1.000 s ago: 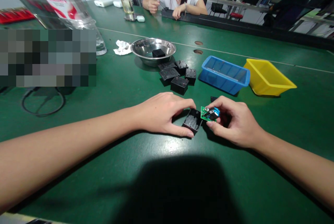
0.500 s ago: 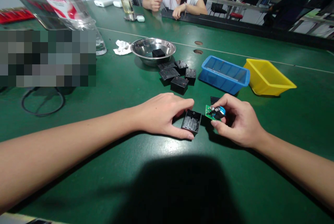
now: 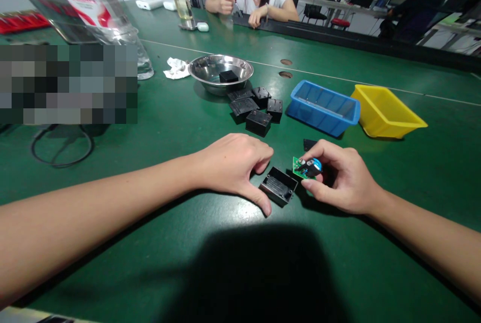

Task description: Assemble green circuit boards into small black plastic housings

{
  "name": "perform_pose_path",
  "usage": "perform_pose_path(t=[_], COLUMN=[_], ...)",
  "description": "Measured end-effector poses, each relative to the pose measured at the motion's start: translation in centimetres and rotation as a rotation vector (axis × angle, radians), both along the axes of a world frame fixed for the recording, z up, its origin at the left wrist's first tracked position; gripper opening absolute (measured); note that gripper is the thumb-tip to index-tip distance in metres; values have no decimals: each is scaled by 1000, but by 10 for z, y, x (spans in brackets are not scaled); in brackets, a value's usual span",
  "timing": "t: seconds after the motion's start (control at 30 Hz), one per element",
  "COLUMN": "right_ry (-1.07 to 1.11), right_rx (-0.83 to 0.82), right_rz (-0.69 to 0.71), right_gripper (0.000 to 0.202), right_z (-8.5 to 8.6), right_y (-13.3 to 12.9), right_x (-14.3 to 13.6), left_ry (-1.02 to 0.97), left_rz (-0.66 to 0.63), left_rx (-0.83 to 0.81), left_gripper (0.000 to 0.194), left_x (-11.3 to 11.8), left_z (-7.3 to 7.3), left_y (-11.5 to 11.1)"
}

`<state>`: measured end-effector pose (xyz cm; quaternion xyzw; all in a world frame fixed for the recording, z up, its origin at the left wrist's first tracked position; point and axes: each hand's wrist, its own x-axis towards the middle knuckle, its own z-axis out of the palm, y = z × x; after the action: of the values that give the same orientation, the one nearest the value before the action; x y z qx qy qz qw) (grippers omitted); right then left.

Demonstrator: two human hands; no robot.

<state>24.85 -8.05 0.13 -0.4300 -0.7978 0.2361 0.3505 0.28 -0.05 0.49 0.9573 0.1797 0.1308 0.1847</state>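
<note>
A small open-topped black plastic box lies on the green table, its inside facing up. My left hand rests just left of it, thumb and fingers apart, holding nothing; the thumb is close to the box's left side. Between thumb and fingers, my right hand pinches a small green circuit board that carries a blue round part and black parts. The board is just above and right of the box, apart from it. Behind my right fingers lies a flat black piece, partly hidden.
Several black boxes lie beyond my hands, beside a steel bowl with another black box inside. A blue bin and a yellow bin stand at right. Crumpled tissue and a large plastic bottle are left; a person sits opposite.
My left hand has let go of the black box, its thumb and fingers parting. The box has turned and shifted slightly toward me. The circuit board has moved slightly left in my right hand.
</note>
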Motion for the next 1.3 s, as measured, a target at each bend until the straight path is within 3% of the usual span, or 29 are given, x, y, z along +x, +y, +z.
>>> perform_pose_path(t=[0.13,0.37,0.63,1.17,1.3], right_ry=[-33,-51,-65,32,65], right_rx=[46,74,68,63,37], right_rz=[47,75,95,-8,-8], right_gripper=[21,21,19,18,18], right_z=[0,0,1,0,-1], right_y=[0,0,0,-2,-2], right_x=[1,3,2,0,0], left_ry=[10,9,-21,-24,5], left_rz=[-8,-133,-132,-125,-71], left_rx=[13,55,39,70,78], left_gripper=[68,44,42,48,58], left_x=[-1,0,1,2,0], left_z=[3,1,1,0,0], left_y=[-3,-2,-2,-3,-1])
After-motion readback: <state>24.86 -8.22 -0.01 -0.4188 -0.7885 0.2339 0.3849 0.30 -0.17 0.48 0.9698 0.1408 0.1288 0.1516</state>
